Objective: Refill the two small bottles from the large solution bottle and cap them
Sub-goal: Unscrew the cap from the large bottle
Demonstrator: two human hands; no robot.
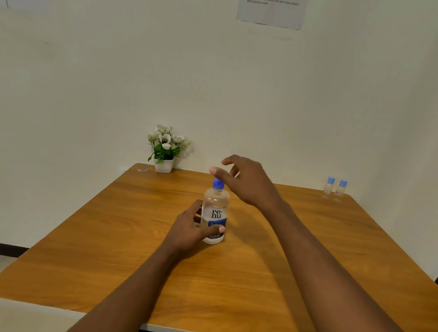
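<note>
The large solution bottle (214,215) is stood upright mid-table (90,246), blue cap (218,184) on. It is gripped low by the left hand (190,230), thumb across the label front, fingers wrapped behind. The right hand (247,182) is held above and just right of the cap, forearm stretched forward, fingers spread and curled, nothing grasped. The two small bottles (334,189) are seen capped, side by side at the far right corner. A flower pot (165,149) is placed at the far edge by the wall.
</note>
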